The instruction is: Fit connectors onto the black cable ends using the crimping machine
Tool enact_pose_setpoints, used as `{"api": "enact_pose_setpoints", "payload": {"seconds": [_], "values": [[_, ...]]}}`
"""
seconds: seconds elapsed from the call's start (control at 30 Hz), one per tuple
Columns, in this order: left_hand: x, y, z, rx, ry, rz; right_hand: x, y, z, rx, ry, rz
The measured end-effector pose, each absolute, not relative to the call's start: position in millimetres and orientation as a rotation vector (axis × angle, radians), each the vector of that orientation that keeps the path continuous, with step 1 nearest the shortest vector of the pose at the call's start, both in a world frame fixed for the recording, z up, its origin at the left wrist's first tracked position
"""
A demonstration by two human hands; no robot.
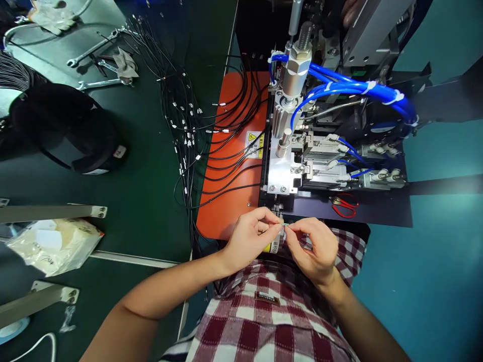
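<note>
My left hand (pixel 252 235) and my right hand (pixel 314 246) meet just in front of the machine (pixel 302 151), fingers pinched together. Between the fingertips runs a thin wire end (pixel 286 225) with small coloured strands. Both hands grip it, close to a small fixture at the machine's front edge (pixel 278 207). My checked shirt (pixel 271 311) fills the frame below the hands.
Several black cables with metal tips (pixel 188 125) fan across an orange plate (pixel 230 166) and the green bench to the left. Wrenches (pixel 98 50) lie at the back left. Blue air hoses (pixel 350 88) loop over the machine. A plastic bag (pixel 53 244) sits at left.
</note>
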State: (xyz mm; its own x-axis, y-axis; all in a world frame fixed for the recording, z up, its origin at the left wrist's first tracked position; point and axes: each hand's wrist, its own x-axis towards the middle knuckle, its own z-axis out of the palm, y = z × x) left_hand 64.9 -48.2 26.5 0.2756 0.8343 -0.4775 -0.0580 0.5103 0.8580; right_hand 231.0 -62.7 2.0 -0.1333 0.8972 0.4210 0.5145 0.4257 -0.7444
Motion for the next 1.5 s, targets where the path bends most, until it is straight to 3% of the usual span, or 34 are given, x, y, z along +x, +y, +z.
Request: {"api": "enact_pose_setpoints", "payload": {"seconds": [0.1, 0.37, 0.87, 1.2, 1.5], "values": [[65.2, -48.2, 27.4, 0.831, 1.134, 0.711, 230.8, -64.5, -1.2, -1.218, -1.812, 0.538], [65.7, -46.4, 31.0, 0.892, 1.121, 0.712, 230.8, -69.0, 4.5, -1.354, -1.458, 1.182], [65.6, -46.5, 35.7, 0.841, 1.085, 0.696, 236.0, -59.3, 13.3, -1.286, -0.954, 1.726], [64.0, -43.7, 42.7, 0.819, 1.060, 0.658, 234.8, -62.3, 9.8, -1.168, -0.908, 1.900], [56.6, -43.4, 41.3, 0.875, 1.006, 0.446, 240.0, -60.7, 6.8, -1.132, -1.220, 1.797]]}}
